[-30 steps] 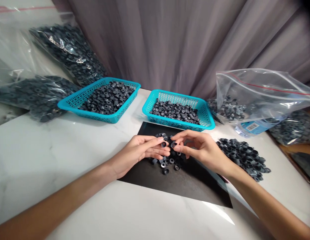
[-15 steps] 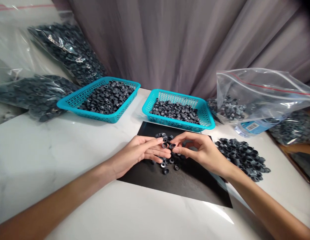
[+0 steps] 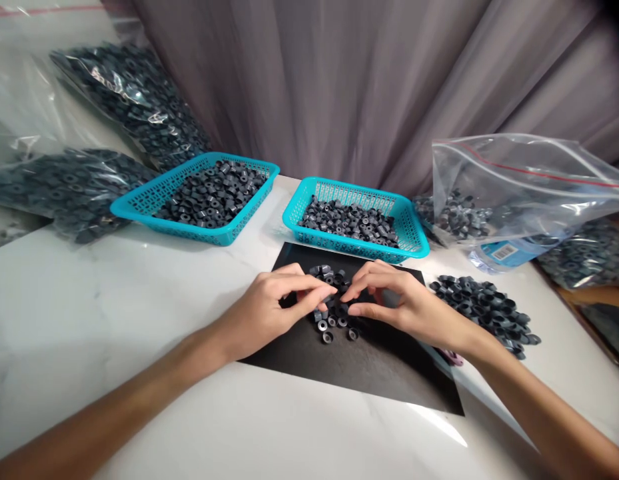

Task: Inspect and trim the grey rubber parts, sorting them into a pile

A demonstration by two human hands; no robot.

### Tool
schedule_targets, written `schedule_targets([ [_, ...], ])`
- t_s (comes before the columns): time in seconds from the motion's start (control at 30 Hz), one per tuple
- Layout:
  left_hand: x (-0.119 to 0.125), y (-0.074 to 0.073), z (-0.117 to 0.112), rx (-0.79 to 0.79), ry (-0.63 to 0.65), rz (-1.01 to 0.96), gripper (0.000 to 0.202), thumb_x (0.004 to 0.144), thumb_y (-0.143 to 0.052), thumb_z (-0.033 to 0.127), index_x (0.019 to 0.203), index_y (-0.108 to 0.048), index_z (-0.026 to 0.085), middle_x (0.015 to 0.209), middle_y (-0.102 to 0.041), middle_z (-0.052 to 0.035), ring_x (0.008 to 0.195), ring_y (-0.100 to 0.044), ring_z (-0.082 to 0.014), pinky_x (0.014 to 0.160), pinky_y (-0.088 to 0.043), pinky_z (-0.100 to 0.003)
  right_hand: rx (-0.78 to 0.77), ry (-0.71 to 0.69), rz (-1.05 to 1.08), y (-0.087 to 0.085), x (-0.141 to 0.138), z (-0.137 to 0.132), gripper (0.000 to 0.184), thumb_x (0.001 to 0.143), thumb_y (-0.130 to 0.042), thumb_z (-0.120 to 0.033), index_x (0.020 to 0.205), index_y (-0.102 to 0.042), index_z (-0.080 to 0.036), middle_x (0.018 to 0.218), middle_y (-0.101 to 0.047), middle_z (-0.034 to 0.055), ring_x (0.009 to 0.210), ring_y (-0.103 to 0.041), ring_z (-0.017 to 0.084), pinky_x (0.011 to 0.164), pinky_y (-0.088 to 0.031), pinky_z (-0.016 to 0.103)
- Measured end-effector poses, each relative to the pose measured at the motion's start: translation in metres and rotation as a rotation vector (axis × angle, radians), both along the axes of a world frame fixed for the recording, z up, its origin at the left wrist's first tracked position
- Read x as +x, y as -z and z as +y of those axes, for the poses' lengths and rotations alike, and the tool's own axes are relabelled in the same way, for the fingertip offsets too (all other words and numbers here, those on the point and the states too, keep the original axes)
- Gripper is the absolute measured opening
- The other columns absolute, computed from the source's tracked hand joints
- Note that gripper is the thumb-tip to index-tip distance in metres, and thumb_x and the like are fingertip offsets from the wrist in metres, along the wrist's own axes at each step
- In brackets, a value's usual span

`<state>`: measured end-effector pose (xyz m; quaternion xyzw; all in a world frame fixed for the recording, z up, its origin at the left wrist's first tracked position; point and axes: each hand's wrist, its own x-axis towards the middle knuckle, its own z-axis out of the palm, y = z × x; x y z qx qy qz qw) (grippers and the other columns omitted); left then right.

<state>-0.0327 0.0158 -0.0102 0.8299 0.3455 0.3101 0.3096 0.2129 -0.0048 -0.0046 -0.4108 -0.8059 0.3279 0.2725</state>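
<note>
On a black mat (image 3: 384, 373) lies a small heap of dark grey round caps (image 3: 328, 338) with holes in them. My left hand (image 3: 272, 307) hangs over the heap from the left, back of the hand up. Its thumb and index fingertip come together in a pinch; what is between them, if anything, is hidden. From the right, my right hand (image 3: 402, 297) reaches over the same heap, thumb and index finger apart, and no cap shows between them. The fingertips of both hands are close to each other, and some caps are covered by the fingers.
Two turquoise baskets (image 3: 224, 235) (image 3: 356, 250) of grey parts stand behind the mat. A pile of grey caps (image 3: 484, 310) lies to the right, near a zip bag (image 3: 519, 193) and a plastic bottle (image 3: 509, 253). Filled clear bags (image 3: 134, 100) lean at left. A pink object (image 3: 454, 357) shows beside my right wrist.
My left hand has turned from palm-up with spread fingers to a palm-down pinch. The caps around its fingers have shifted. My right thumb and index finger no longer pinch a cap.
</note>
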Motion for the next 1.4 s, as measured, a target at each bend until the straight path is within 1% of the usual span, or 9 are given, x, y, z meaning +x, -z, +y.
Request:
schedule_targets([
  [0.17, 0.000, -0.003, 0.003, -0.178, 0.030, 0.005, 0.028, 0.099, -0.053, 0.038, 0.095, -0.077, 0.024, 0.078, -0.074, 0.0030, 0.071, -0.059, -0.0124, 0.072, -0.044, -0.027, 0.005, 0.008, -0.030, 0.002, 0.002, 0.001, 0.015, 0.091, -0.069, -0.032, 0.104, -0.073, -0.026, 0.106, -0.067, 0.0044, 0.099, -0.058, 0.020, 0.084, -0.050, 0.035],
  [0.27, 0.000, 0.001, 0.002, -0.170, 0.082, 0.049, 0.024, 0.097, -0.055, 0.038, 0.097, -0.075, 0.025, 0.068, -0.067, 0.0048, 0.065, -0.053, -0.0118, 0.072, -0.043, -0.027, 0.029, -0.003, -0.062, 0.006, 0.004, 0.003, 0.016, 0.091, -0.069, -0.033, 0.105, -0.072, -0.026, 0.107, -0.066, 0.0047, 0.100, -0.058, 0.021, 0.084, -0.050, 0.035],
  [0.37, -0.001, 0.004, 0.004, -0.079, 0.048, 0.098, 0.019, 0.095, -0.058, 0.036, 0.100, -0.074, 0.027, 0.070, -0.060, 0.0044, 0.067, -0.050, -0.0125, 0.065, -0.041, -0.026, 0.049, -0.022, -0.081, 0.011, 0.003, 0.003, 0.018, 0.091, -0.070, -0.035, 0.107, -0.072, -0.027, 0.106, -0.065, 0.0039, 0.103, -0.057, 0.021, 0.088, -0.049, 0.035],
  [0.57, -0.016, 0.000, 0.024, 0.265, -0.045, 0.251, 0.018, 0.095, -0.056, 0.029, 0.086, -0.068, 0.020, 0.074, -0.053, 0.0017, 0.080, -0.052, -0.0159, 0.078, -0.041, -0.030, 0.091, -0.031, -0.089, 0.016, 0.000, 0.002, 0.010, 0.092, -0.068, -0.033, 0.098, -0.073, -0.026, 0.103, -0.064, 0.0032, 0.103, -0.056, 0.020, 0.094, -0.045, 0.036],
  [0.7, -0.021, -0.003, 0.029, 0.297, -0.024, 0.335, 0.017, 0.090, -0.063, 0.035, 0.082, -0.068, 0.021, 0.078, -0.057, 0.0015, 0.084, -0.053, -0.0170, 0.080, -0.041, -0.031, 0.094, -0.028, -0.079, 0.013, 0.000, 0.002, 0.010, 0.093, -0.067, -0.032, 0.098, -0.072, -0.025, 0.104, -0.064, 0.0040, 0.102, -0.056, 0.020, 0.090, -0.046, 0.035],
  [0.97, -0.020, 0.006, 0.029, 0.239, 0.029, 0.373, 0.018, 0.091, -0.064, 0.042, 0.093, -0.074, 0.028, 0.087, -0.064, 0.0014, 0.089, -0.054, -0.0182, 0.079, -0.042, -0.031, 0.108, 0.057, -0.065, 0.010, 0.001, 0.004, 0.015, 0.097, -0.061, -0.034, 0.096, -0.072, -0.024, 0.098, -0.066, 0.0040, 0.096, -0.057, 0.020, 0.084, -0.047, 0.035],
  [1.1, -0.019, 0.005, 0.031, 0.170, 0.006, 0.236, 0.013, 0.090, -0.066, 0.037, 0.092, -0.074, 0.027, 0.085, -0.061, 0.0017, 0.089, -0.056, -0.0168, 0.082, -0.043, -0.030, 0.134, 0.072, -0.042, 0.011, -0.002, 0.003, 0.015, 0.098, -0.059, -0.032, 0.097, -0.072, -0.024, 0.099, -0.065, 0.0046, 0.097, -0.058, 0.020, 0.082, -0.047, 0.035],
  [1.27, -0.013, 0.003, 0.026, 0.014, -0.007, 0.035, 0.013, 0.090, -0.066, 0.036, 0.095, -0.074, 0.026, 0.094, -0.063, 0.0014, 0.087, -0.058, -0.0139, 0.079, -0.045, -0.026, 0.122, 0.175, 0.117, 0.015, -0.017, -0.003, 0.025, 0.095, -0.063, -0.035, 0.118, -0.066, -0.025, 0.103, -0.064, 0.0050, 0.082, -0.056, 0.017, 0.073, -0.048, 0.032],
  [1.4, -0.008, 0.005, 0.019, -0.106, 0.032, 0.000, 0.013, 0.090, -0.066, 0.035, 0.098, -0.074, 0.027, 0.099, -0.071, 0.0030, 0.093, -0.063, -0.0141, 0.085, -0.046, -0.025, 0.034, 0.177, 0.252, 0.019, -0.031, -0.009, 0.024, 0.094, -0.064, -0.036, 0.115, -0.066, -0.024, 0.099, -0.068, 0.0023, 0.080, -0.059, 0.016, 0.074, -0.048, 0.030],
])
